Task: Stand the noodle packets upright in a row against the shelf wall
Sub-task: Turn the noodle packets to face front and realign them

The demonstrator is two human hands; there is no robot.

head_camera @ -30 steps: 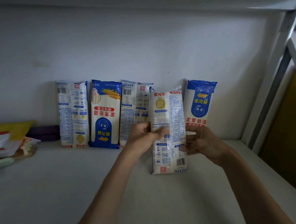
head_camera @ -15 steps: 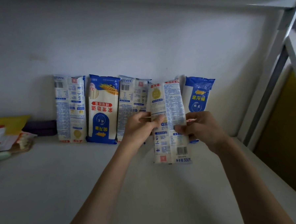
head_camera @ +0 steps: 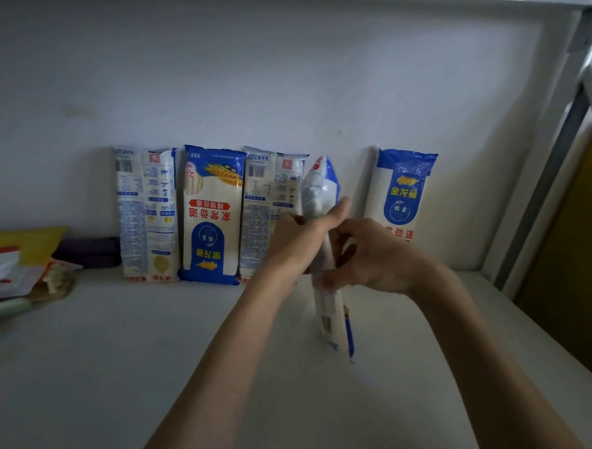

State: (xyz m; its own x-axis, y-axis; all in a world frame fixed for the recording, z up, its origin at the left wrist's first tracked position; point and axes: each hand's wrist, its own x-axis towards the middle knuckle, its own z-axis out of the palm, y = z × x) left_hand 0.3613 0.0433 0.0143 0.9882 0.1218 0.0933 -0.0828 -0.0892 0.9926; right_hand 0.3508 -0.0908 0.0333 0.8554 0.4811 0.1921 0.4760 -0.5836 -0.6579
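Both hands: left hand (head_camera: 297, 239), right hand (head_camera: 375, 258) grip packet (head_camera: 320, 188) | upright, edge-on

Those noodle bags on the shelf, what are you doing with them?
A person is lining up noodle packets along the shelf wall. Four packets already stand there: a pale one, a blue-fronted one, another pale one, and one on the far right. The left hand and right hand both hold a fifth packet, turned edge-on, in front of the gap between the last two.
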